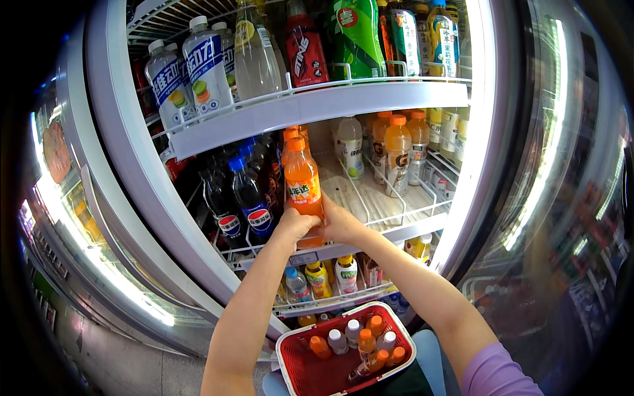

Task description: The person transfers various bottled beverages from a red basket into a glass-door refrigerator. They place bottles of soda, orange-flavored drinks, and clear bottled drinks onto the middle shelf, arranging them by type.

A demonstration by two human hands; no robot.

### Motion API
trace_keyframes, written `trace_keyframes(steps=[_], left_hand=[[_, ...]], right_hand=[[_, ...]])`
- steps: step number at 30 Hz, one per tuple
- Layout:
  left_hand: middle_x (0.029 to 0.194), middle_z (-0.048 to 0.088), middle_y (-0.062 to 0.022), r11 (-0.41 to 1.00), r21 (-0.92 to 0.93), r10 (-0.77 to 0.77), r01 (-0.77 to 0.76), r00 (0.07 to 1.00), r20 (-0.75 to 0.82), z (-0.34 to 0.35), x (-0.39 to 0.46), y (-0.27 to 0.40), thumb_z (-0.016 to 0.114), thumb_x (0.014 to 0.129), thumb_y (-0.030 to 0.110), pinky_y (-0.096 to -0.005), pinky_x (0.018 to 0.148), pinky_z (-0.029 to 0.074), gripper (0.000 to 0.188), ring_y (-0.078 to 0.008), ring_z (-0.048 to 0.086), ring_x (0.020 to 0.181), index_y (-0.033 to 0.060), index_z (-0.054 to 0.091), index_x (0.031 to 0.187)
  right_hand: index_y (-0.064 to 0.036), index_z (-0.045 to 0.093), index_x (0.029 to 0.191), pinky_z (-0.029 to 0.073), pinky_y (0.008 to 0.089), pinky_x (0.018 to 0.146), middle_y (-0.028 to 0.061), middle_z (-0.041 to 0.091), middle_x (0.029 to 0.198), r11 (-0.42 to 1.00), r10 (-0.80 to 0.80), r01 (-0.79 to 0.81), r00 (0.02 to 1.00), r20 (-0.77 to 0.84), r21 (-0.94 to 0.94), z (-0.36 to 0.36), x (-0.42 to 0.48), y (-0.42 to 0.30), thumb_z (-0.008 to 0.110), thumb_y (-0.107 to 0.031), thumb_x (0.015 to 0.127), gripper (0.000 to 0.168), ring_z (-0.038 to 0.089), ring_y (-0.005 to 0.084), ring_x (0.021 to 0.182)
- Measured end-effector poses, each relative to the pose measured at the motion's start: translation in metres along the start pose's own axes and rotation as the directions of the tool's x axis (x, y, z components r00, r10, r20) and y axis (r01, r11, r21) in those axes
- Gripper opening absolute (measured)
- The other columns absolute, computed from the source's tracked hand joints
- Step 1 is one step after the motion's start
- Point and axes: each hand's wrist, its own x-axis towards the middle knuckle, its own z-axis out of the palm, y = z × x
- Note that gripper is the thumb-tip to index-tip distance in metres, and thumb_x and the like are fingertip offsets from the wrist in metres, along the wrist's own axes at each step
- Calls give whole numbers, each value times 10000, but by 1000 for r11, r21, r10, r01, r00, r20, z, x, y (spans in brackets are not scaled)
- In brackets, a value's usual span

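An orange Mirinda soda bottle (pixel 300 168) stands upright at the front of the middle fridge shelf. Both hands are around its lower part: my left hand (pixel 298 225) from the left and front, my right hand (pixel 338 218) along its right side. Fingers hide most of the bottle's base. More orange-capped bottles (pixel 290 133) stand in line behind it. Just left of my hands are dark Pepsi bottles (pixel 251 203) with blue caps. Below my forearms, a red plastic basket (pixel 312 373) with a white rim sits at my lap, holding several orange-capped and white-capped bottles (pixel 365 341).
White wire dividers (pixel 401 218) split the middle shelf, with Gatorade bottles (pixel 397 153) farther right. The thick front edge of the upper shelf (pixel 317 106) overhangs my hands. Small bottles (pixel 345 274) fill the lower shelf. A glass door (pixel 535 198) stands at the right.
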Motion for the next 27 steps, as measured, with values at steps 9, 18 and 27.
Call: trace_keyframes(steps=[9, 18, 27], left_hand=[[1306, 593, -156, 968, -192, -158, 163, 987, 41, 6, -11, 25, 679, 789, -84, -452, 945, 540, 756, -290, 631, 1164, 116, 364, 1447], [1355, 579, -105, 978, -206, 5, -22, 997, -81, 9, 39, -16, 665, 766, -76, -425, 983, 506, 887, -273, 600, 1209, 168, 298, 1535], [1323, 588, -97, 954, -300, -33, 13, 997, -64, 16, 32, -5, 665, 757, -54, -389, 965, 512, 866, -256, 608, 1174, 167, 318, 1519]], right_hand=[[-79, 176, 1594, 529, 438, 971, 256, 559, 1390, 995, 58, -55, 998, -39, 87, 2, 6, -4, 781, -49, 711, 1071, 624, 408, 1184], [-64, 206, 1579, 462, 431, 1061, 268, 564, 1379, 995, 12, -6, 998, -59, 96, 7, 36, 19, 784, -52, 713, 1041, 546, 405, 1301], [-72, 255, 1571, 459, 425, 1036, 280, 627, 1288, 999, 37, -35, 998, -58, 27, 2, 41, 28, 766, -111, 763, 957, 593, 396, 1242]])
